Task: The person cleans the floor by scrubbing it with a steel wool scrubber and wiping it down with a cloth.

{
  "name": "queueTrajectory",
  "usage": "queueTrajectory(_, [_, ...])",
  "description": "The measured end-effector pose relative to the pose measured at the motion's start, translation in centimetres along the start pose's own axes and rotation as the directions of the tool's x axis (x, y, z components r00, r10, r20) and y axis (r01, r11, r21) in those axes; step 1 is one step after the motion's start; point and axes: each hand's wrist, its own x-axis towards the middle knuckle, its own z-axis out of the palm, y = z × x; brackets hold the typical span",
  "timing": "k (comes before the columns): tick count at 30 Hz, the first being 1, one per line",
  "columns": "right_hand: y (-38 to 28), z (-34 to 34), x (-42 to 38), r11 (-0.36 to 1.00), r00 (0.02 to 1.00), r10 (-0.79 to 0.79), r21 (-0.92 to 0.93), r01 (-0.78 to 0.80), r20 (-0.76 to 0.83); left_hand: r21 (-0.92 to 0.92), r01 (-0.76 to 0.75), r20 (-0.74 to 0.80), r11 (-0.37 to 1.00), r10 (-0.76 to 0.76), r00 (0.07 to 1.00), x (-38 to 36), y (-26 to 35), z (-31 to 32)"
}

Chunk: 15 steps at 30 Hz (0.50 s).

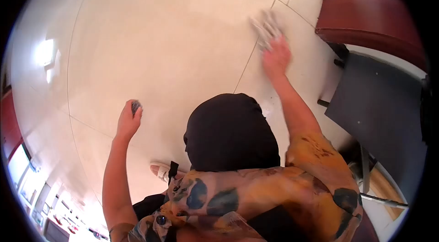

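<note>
Over the pale tiled floor (151,36), my right hand (277,57) reaches forward, gripping a greyish-white cloth (267,27) that is blurred and seems to lie against the tiles. My left hand (130,121) is at the left with its fingers curled round a small dark object (135,106), too small to name. My knee in black cloth (233,134) is between the two arms.
A dark red wooden piece of furniture (370,18) stands at the upper right. Below it is a dark grey chair (379,100) with metal legs. My light sandal (161,171) shows near the knee. Red furniture (10,123) is at the far left.
</note>
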Motion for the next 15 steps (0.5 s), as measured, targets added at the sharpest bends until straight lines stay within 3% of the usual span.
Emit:
queueTrajectory(2, [7.2,-2.2,-3.9,0.951,0.959,0.238,-0.235,-0.199,0.152,0.045,-0.021,-0.016,0.999,0.022,1.0,3.1,1.9,2.3])
queueTrajectory(4, [11.9,-3.4,-7.0,0.862,0.885,0.423,-0.387,-0.326,0.196,0.089,-0.015,0.001,0.996,0.015,1.0,5.5,3.0,5.1])
queueTrajectory(7, [10.5,-5.6,-7.1,0.945,0.945,0.32,-0.055,-0.324,-0.063,0.187,0.125,0.009,0.974,-0.129,0.992,7.3,6.5,7.3])
queueTrajectory(9, [3.1,-6.6,-3.9,0.97,0.991,0.085,0.236,-0.058,-0.103,0.25,0.21,-0.032,0.945,-0.209,0.977,7.9,7.5,7.9])
queueTrajectory(11, [-5.3,-6.0,-0.6,0.842,0.979,-0.176,0.501,0.202,-0.1,0.269,0.221,0.0,0.938,-0.229,0.973,8.2,7.9,7.9])
queueTrajectory(12, [-9.4,-4.5,0.9,0.778,0.939,-0.32,0.53,0.338,-0.129,0.278,0.225,0.015,0.934,-0.238,0.971,8.3,8.2,7.7])
queueTrajectory(14, [-16.9,0.1,3.8,0.627,0.759,-0.648,0.523,0.578,-0.062,0.302,0.231,0.044,0.925,-0.255,0.966,8.7,8.2,7.5])
queueTrajectory(15, [-20.2,1.0,5.8,0.533,0.608,-0.778,0.347,0.772,-0.157,0.302,0.244,0.05,0.922,-0.27,0.961,9.0,8.2,7.4])
